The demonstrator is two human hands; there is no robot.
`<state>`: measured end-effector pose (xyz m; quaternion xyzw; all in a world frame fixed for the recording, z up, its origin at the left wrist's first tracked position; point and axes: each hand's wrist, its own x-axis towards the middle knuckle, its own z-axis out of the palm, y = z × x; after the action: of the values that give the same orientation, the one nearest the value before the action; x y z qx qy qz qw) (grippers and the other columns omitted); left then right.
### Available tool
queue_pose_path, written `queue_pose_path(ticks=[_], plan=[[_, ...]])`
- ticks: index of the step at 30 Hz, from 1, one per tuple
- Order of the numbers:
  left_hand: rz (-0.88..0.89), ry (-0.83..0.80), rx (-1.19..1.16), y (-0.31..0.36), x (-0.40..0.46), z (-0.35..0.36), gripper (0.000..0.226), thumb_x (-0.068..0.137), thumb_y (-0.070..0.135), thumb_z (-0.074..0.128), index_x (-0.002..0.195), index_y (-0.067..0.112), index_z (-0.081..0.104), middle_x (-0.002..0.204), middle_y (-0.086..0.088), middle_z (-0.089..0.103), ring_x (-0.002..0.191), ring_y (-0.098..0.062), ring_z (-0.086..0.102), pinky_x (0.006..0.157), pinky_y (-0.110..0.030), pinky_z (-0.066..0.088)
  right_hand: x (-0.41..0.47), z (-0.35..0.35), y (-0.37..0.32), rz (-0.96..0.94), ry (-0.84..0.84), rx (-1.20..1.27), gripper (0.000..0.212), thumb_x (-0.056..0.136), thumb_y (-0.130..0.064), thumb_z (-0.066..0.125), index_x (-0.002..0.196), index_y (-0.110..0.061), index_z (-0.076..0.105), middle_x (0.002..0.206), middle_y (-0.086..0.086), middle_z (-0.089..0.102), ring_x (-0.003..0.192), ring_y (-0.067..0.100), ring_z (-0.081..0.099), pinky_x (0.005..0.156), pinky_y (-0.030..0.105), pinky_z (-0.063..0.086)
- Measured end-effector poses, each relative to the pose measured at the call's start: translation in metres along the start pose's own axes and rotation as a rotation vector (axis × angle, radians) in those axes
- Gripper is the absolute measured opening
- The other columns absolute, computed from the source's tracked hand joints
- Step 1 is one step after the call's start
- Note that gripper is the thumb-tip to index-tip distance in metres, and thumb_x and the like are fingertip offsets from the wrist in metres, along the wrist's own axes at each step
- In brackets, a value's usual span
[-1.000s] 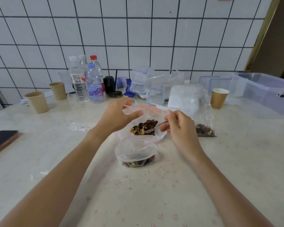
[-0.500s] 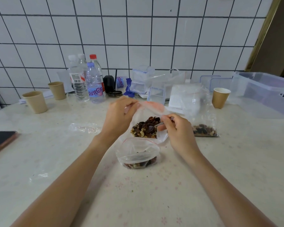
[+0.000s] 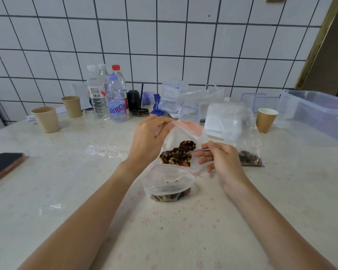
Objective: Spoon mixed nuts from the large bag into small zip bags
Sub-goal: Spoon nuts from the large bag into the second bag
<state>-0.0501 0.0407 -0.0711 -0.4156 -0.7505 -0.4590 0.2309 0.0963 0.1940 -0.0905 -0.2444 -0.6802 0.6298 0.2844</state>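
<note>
The front water bottle (image 3: 116, 103) has a label that seems to read "Ganten", partly hidden.

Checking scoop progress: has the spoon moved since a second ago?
Yes. The spoon has pushed leftward, deeper into the nuts of the large bag, judged against the small zip bag sitting in front.

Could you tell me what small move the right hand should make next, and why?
Probably lift the spoon and tip it into the small bag below: its bowl is in the nuts, the left hand holds the large bag open.
</note>
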Motion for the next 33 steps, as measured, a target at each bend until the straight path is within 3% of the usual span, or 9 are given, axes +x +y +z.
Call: queue_pose_path(ticks=[4, 8, 11, 17, 22, 26, 30, 33], plan=[[-0.043, 0.008, -0.011, -0.003, -0.001, 0.0, 0.02, 0.102, 0.027, 0.064, 0.116, 0.021, 0.077, 0.104, 0.004, 0.071, 0.093, -0.007, 0.064, 0.081, -0.02, 0.052, 0.004, -0.005, -0.001, 0.049, -0.001, 0.05, 0.03, 0.11, -0.021, 0.046, 0.097, -0.009, 0.07, 0.081, 0.008, 0.08, 0.064, 0.016, 0.071, 0.046, 0.026, 0.047], [-0.088, -0.022, 0.011, -0.005, 0.001, -0.001, 0.02, 0.1, 0.029, 0.066, 0.117, 0.028, 0.076, 0.107, 0.013, 0.067, 0.093, 0.004, 0.061, 0.078, -0.007, 0.042, 0.006, -0.007, -0.001, 0.066, -0.004, 0.091, 0.032, 0.11, -0.021, 0.044, 0.097, -0.007, 0.07, 0.081, 0.011, 0.08, 0.064, 0.018, 0.071, 0.044, 0.025, 0.046], [-0.132, -0.07, 0.014, 0.0, 0.005, -0.008, 0.023, 0.097, 0.036, 0.07, 0.119, 0.03, 0.073, 0.113, 0.014, 0.066, 0.097, 0.008, 0.059, 0.076, -0.006, 0.039, 0.006, -0.011, -0.008, 0.025, -0.005, 0.124, 0.031, 0.108, -0.019, 0.044, 0.096, -0.005, 0.069, 0.081, 0.013, 0.079, 0.063, 0.02, 0.071, 0.044, 0.026, 0.046], [-0.068, -0.052, 0.054, 0.01, -0.012, -0.044, 0.016, 0.095, 0.035, 0.072, 0.11, 0.034, 0.072, 0.106, 0.02, 0.066, 0.098, 0.008, 0.061, 0.075, -0.008, 0.044, 0.008, -0.018, -0.019, -0.002, -0.008, 0.193, 0.037, 0.11, -0.023, 0.041, 0.092, -0.005, 0.068, 0.073, 0.013, 0.076, 0.062, 0.023, 0.071, 0.045, 0.028, 0.043], [-0.133, -0.215, 0.06, 0.016, -0.036, -0.069, 0.007, 0.093, 0.039, 0.069, 0.098, 0.038, 0.073, 0.089, 0.022, 0.072, 0.087, 0.005, 0.066, 0.064, -0.01, 0.046, 0.007, -0.022, -0.024, -0.025, -0.05, 0.248, 0.04, 0.11, -0.027, 0.041, 0.086, -0.006, 0.066, 0.064, 0.013, 0.07, 0.059, 0.025, 0.068, 0.043, 0.027, 0.04], [-0.211, -0.388, 0.13, 0.02, -0.051, -0.068, 0.011, 0.093, 0.055, 0.061, 0.096, 0.047, 0.068, 0.086, 0.024, 0.07, 0.083, 0.008, 0.065, 0.065, -0.014, 0.045, 0.003, -0.022, -0.027, -0.018, -0.117, 0.245, 0.04, 0.109, -0.026, 0.042, 0.081, -0.008, 0.063, 0.057, 0.012, 0.065, 0.054, 0.025, 0.066, 0.043, 0.028, 0.04], [-0.271, -0.463, 0.148, 0.021, -0.057, -0.061, 0.018, 0.088, 0.065, 0.061, 0.091, 0.05, 0.07, 0.083, 0.027, 0.069, 0.074, 0.005, 0.066, 0.062, -0.02, 0.047, -0.005, -0.019, -0.031, -0.065, -0.182, 0.139, 0.04, 0.108, -0.026, 0.043, 0.079, -0.007, 0.063, 0.056, 0.015, 0.065, 0.054, 0.028, 0.062, 0.045, 0.03, 0.041], [-0.27, -0.521, 0.18, 0.025, -0.056, -0.054, 0.018, 0.089, 0.057, 0.067, 0.094, 0.043, 0.077, 0.079, 0.022, 0.071, 0.068, 0.001, 0.065, 0.063, -0.021, 0.047, -0.012, -0.016, -0.032, -0.18, -0.196, -0.041, 0.045, 0.11, -0.029, 0.042, 0.075, -0.011, 0.064, 0.057, 0.012, 0.067, 0.054, 0.021, 0.059, 0.051, 0.03, 0.042]])
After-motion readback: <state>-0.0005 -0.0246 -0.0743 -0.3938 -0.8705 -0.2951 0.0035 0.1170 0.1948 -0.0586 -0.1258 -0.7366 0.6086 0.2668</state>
